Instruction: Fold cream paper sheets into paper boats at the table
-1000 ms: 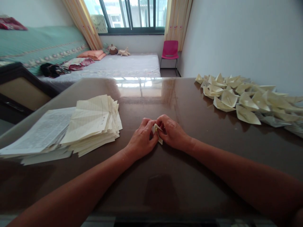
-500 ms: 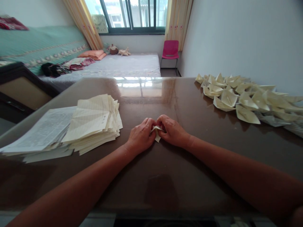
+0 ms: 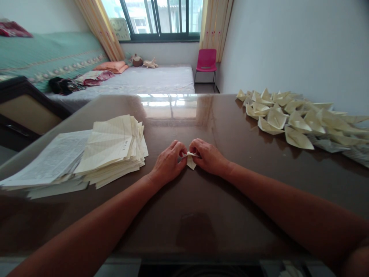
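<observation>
"Locating the paper (image 3: 191, 162): where does it lie relative to the hands?"

"Between them, over the table (image 3: 201, 215). It sits to the right of the left hand (image 3: 168, 161) and to the left of the right hand (image 3: 210, 156), in contact with both."

"State of each hand?"

"Left: thumb and fingers pinched narrow on one end. Right: likewise on the opposite end. (Whether the paper rests on the table cannot be told.)"

"Governing relation?"

"The span between the two pinches. The paper's upper part runs crosswise along that line; a flap points toward the person. Neither hand is clearly nearer."

"Surroundings?"

"The stack (image 3: 109, 140) is on the left, nearer the left hand. The boats (image 3: 299, 137) are grouped on the right, well apart from the right hand."
</observation>
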### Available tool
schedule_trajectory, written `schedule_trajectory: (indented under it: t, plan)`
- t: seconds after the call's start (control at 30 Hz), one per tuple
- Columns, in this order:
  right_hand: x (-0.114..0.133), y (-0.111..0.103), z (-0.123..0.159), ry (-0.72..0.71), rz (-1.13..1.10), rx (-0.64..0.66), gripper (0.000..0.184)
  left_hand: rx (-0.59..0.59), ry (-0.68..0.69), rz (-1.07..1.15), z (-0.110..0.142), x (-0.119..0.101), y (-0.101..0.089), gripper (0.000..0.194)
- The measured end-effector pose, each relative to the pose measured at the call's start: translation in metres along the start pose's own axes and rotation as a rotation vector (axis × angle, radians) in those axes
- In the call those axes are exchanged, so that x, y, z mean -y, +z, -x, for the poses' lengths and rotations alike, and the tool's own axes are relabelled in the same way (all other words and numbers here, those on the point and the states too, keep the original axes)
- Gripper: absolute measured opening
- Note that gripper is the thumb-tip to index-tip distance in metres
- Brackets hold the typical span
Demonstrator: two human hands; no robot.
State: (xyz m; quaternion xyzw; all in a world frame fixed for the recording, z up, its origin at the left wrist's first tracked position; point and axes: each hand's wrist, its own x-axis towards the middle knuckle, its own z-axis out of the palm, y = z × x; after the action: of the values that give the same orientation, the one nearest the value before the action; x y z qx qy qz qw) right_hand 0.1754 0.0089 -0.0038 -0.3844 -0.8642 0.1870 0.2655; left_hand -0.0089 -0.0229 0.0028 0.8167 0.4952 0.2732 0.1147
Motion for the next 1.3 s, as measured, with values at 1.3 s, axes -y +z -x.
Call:
schedule_trajectory:
  t: [1.3]
  plan:
    - [-0.013, -0.031, -0.004, -0.147, -0.150, 0.266, 0.014, 0.376, 0.413, -0.422, 0.017, -0.009, -0.040, 0.039]
